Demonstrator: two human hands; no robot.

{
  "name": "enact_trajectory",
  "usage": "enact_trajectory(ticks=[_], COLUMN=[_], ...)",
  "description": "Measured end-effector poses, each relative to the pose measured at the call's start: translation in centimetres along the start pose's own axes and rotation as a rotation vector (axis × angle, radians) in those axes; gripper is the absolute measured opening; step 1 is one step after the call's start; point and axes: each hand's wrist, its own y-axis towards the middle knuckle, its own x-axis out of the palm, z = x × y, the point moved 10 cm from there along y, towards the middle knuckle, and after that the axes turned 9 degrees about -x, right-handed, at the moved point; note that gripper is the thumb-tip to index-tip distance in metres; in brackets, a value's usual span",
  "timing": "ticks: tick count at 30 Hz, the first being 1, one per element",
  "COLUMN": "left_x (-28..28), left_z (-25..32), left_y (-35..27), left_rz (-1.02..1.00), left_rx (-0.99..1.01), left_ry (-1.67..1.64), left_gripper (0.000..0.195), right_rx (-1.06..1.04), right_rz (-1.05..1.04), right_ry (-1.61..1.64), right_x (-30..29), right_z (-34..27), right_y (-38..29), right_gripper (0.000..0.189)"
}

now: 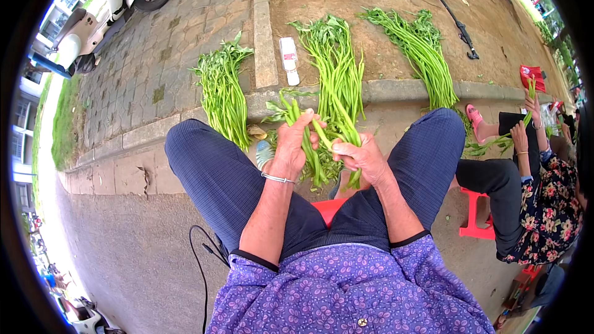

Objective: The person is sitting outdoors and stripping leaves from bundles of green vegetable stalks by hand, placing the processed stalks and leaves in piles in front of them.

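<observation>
Green leafy stems, which look like water spinach, are in both hands above the gap between my knees. My left hand (297,141) grips several short stems (310,160) that point down. My right hand (359,155) holds a bunch of longer stems (345,125), and one stem runs between the two hands. Beyond the hands a large bundle of the greens (335,65) lies on the bare soil and over the kerb. A smaller bundle (225,97) lies at the left, and another (422,55) at the right. Loose leaves (327,167) lie on the ground below my hands.
A white bottle (288,60) lies beside the middle bundle. The stone kerb (385,91) crosses ahead. A black pole (445,7) rests on the soil. At the right a seated person (543,208) holds similar stems, with a red stool (475,213) nearby. A scooter (111,0) stands at the upper left.
</observation>
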Motion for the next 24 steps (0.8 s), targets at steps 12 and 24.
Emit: enact_trajectory(ticks=[12,24], left_x=[3.0,4.0], left_z=[-0.6,-3.3], left_y=[-1.8,-1.8], left_rz=[-0.101,-0.142], left_rx=[0.054,-0.042], left_ry=[0.339,0.589], left_gripper=[0.018,0.015], right_rx=[0.096,0.118], right_rz=[0.229,0.318], right_ry=[0.152,0.092], right_x=[-3.1,-4.0], right_z=[3.2,3.7], right_y=[1.2,0.9], right_gripper=[0.028,0.023])
